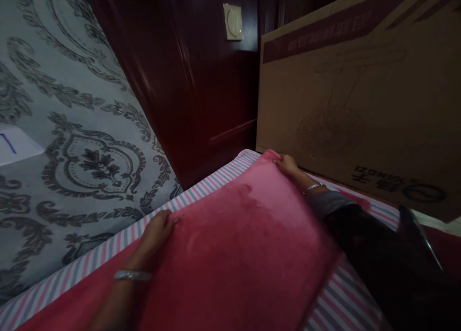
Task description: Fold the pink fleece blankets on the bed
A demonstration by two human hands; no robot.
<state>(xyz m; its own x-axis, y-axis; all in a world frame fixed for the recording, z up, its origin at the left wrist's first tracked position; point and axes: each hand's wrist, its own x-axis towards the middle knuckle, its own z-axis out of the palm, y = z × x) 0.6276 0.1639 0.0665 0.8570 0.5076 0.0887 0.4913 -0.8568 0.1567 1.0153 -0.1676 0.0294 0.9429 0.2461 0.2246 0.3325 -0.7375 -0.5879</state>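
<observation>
A red plush blanket [230,254] is spread over a striped sheet [212,178] in pink, grey and white. My left hand [158,230] has its fingers closed on the blanket's edge on the wall side. At the far end, my right hand [288,167] pinches the blanket near its corner. Between the two hands the edge runs fairly straight. A lighter patch marks the blanket's surface near my right hand. Bracelets circle both wrists, and a dark sleeve covers my right forearm.
A patterned grey wall [90,163] borders the bed on the left. Dark red wood panelling [201,81] with a cream wall plate [234,22] stands at the far end. A large cardboard box [353,100] rises on the right. White paper [18,146] hangs at the left edge.
</observation>
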